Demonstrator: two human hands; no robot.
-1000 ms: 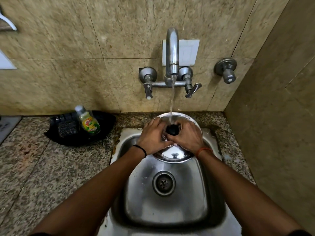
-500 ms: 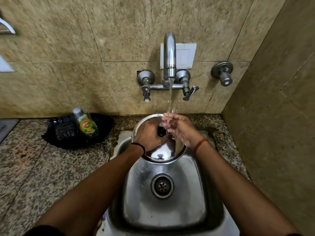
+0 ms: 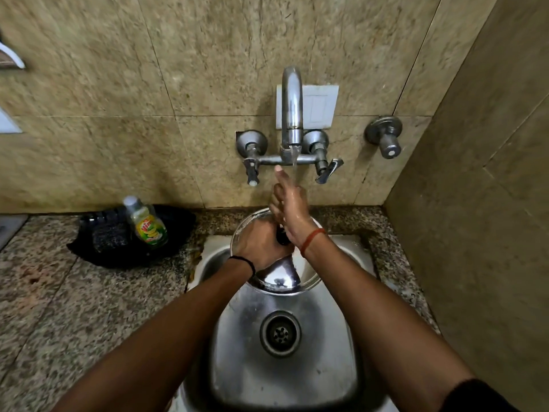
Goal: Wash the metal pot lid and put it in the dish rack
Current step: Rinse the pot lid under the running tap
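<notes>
The round metal pot lid (image 3: 282,278) with a black knob (image 3: 281,237) hangs over the back of the steel sink (image 3: 335,367). My left hand (image 3: 258,243) is closed around the knob and holds the lid tilted toward me. My right hand (image 3: 289,205) is off the lid, raised above it with wet fingers spread, fingertips up in the water stream just below the tap spout (image 3: 292,114). No dish rack is in view.
Water runs from the wall tap, which has two lever handles (image 3: 328,171). A separate valve (image 3: 386,138) sits on the wall to the right. On the granite counter at the left, a black tray (image 3: 89,248) holds a dish-soap bottle (image 3: 147,224) and a scrubber (image 3: 108,237).
My right hand has let go of the lid and lifted up into the water stream. The left hand keeps the knob, and the lid has shifted slightly left and tilted.
</notes>
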